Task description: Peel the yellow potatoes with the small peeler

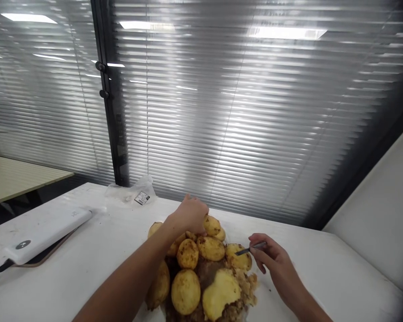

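Note:
Several yellow-brown potatoes sit in a heap on the white table. At the back of the heap, my left hand (193,215) has its fingers curled down against a potato (212,225); my own hand partly hides the grip. My right hand (272,257) pinches a small thin knife (250,248) between thumb and fingers. Its flat grey blade lies over the potato at the heap's right side (239,263), seeming to touch it. Nearer to me are a whole round potato (186,291) and a paler, bare-looking one with a ragged edge (221,293). Beside that is a brown crumbly mass (247,286).
A long white device (50,235) with a black cable lies on the left of the table. Behind it, a clear plastic bag (130,192) bears a printed label. Window blinds (201,112) rise behind the table, a white wall (383,223) stands at right, and another table (20,174) is far left.

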{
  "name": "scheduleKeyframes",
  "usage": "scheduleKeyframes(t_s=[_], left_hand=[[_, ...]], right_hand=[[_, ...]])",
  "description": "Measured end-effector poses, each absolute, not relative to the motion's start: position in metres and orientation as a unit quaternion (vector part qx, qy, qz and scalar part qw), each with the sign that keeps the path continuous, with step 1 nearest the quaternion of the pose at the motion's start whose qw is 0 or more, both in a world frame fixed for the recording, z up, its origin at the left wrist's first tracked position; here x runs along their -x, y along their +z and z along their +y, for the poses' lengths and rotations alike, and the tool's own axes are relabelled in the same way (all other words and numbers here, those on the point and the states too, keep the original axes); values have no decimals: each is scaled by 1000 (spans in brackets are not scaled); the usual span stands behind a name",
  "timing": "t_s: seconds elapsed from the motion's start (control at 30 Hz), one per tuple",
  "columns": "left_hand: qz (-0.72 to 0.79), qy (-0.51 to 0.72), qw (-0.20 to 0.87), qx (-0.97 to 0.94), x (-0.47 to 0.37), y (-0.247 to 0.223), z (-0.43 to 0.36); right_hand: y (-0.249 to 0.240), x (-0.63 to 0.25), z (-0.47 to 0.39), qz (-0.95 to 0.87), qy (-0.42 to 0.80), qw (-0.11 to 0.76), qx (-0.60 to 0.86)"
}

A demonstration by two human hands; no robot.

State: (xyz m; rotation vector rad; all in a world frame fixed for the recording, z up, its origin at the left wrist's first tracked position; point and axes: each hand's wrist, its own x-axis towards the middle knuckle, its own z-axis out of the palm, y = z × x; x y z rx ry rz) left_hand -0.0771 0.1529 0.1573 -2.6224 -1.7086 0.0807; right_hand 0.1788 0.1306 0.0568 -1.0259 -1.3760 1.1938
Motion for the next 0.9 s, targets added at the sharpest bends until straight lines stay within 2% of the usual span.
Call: scheduleKeyframes(t_s=[0.27,0.53,0.9], left_hand=[[-540,3,41,840,79,155,155],[-506,12,88,858,56,179,121],[-476,147,63,865,27,176,91]], right_hand=[[50,-177,131,-583,509,472,422],[56,-176,128,-575,516,477,419],[58,-178,130,-559,511,508,412]])
